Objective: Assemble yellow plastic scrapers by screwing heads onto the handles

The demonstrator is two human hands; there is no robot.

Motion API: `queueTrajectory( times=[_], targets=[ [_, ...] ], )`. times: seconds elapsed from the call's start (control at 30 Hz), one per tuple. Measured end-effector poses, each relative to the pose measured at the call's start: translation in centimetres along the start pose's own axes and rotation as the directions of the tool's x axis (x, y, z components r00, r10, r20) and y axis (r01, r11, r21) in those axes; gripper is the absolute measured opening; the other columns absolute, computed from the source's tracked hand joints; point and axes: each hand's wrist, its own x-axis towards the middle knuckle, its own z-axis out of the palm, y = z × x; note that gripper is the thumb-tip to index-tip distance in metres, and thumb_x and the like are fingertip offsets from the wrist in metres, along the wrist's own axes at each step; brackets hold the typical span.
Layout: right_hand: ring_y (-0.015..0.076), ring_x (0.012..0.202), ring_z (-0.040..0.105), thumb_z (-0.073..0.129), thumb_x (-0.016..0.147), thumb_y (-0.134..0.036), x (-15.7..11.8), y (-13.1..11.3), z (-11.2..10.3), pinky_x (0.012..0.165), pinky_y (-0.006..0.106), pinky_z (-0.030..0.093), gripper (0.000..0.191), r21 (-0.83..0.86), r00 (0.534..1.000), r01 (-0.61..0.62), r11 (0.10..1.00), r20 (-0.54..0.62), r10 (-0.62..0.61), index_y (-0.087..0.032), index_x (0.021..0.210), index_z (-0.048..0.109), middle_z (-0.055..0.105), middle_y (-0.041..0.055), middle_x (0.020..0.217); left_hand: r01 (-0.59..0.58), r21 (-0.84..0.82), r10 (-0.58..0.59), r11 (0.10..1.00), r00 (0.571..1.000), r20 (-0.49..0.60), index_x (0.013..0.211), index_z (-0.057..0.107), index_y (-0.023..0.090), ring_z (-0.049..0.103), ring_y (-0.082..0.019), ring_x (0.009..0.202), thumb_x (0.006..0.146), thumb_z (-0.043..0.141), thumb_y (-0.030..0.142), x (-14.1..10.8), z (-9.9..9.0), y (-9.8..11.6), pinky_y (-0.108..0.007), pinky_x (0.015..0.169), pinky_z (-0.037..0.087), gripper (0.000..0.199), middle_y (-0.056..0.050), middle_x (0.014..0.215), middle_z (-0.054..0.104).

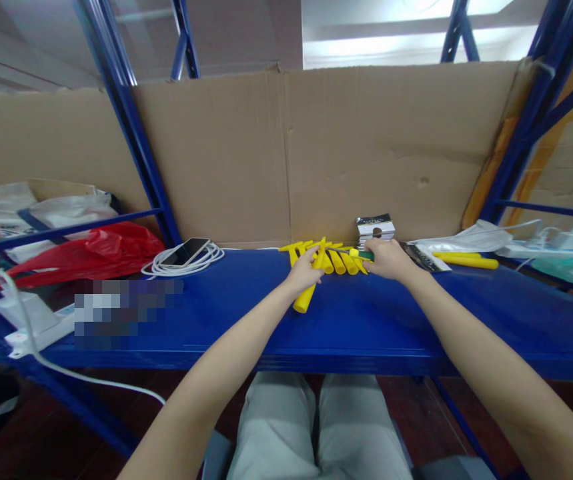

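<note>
My left hand is closed around a yellow plastic piece with a tube-like handle and a narrower head on top. The tube's round end slants down toward the table's front. In my right hand is a slim tool like a screwdriver, with a green and yellow handle, pointing left toward the head of the yellow piece. Whether its tip touches cannot be made out. Several more yellow tube-handled pieces lie in a row on the blue table just behind and between my hands.
A stack of small black-and-white boxes stands against the cardboard wall. On the right lie yellow tubes and a plastic bag. Leftward are a phone on a coiled white cable, a red bag and a power strip.
</note>
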Motion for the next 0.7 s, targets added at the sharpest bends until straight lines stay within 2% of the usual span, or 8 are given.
queueTrajectory(
  times=[0.17,0.33,0.47,0.57,0.7],
  targets=[
    [0.0240,0.072,0.061,0.047,0.075,-0.031,-0.12,-0.52,-0.05,0.055,0.028,0.033,0.029,-0.026,0.989,-0.144,0.989,0.038,0.145,-0.016,0.099,0.054,0.067,0.0110,0.080,0.002,-0.015,-0.002,1.000,1.000,0.000,0.136,0.038,0.021,0.053,-0.003,0.052,0.071,0.059,0.001,-0.05,-0.03,0.06,-0.015,0.046,0.045,0.071,-0.010,0.108,0.056],
    [0.0257,0.076,0.063,0.047,0.076,-0.035,-0.21,-0.37,0.05,0.059,0.030,0.036,0.034,-0.026,0.993,-0.104,0.994,0.055,0.106,-0.016,0.102,0.055,0.068,0.0120,0.084,0.002,0.035,-0.002,0.999,1.000,-0.003,0.135,0.040,0.019,0.053,-0.005,0.050,0.070,0.057,0.000,-0.38,-0.06,0.38,-0.018,0.046,0.047,0.069,-0.008,0.102,0.058],
    [0.0266,0.084,0.062,0.045,0.076,-0.033,-0.08,-0.02,0.10,0.067,0.032,0.039,0.029,-0.038,0.996,-0.041,0.998,0.082,0.044,-0.015,0.096,0.058,0.068,0.0130,0.088,0.006,0.045,-0.006,0.999,1.000,-0.004,0.135,0.040,0.019,0.053,-0.006,0.049,0.070,0.057,0.000,-0.27,-0.07,0.23,-0.020,0.048,0.047,0.070,-0.008,0.101,0.059],
    [0.0261,0.082,0.062,0.048,0.075,-0.032,0.04,0.18,0.26,0.065,0.031,0.039,0.030,-0.028,0.994,-0.083,0.996,0.064,0.084,-0.014,0.098,0.056,0.068,0.0133,0.087,0.012,0.035,-0.012,0.999,1.000,0.000,0.136,0.040,0.021,0.054,-0.007,0.051,0.070,0.058,0.001,-0.11,-0.05,0.00,-0.020,0.049,0.047,0.071,-0.009,0.103,0.058],
    [0.0249,0.076,0.063,0.052,0.073,-0.033,0.00,0.25,0.57,0.057,0.028,0.036,0.033,0.046,0.989,-0.120,0.992,0.098,0.115,-0.016,0.101,0.054,0.068,0.0113,0.085,0.022,0.042,-0.022,0.999,1.000,-0.004,0.136,0.039,0.022,0.054,-0.006,0.051,0.071,0.057,0.001,-0.11,-0.03,0.03,-0.020,0.049,0.047,0.071,-0.010,0.110,0.056]
  ],
)
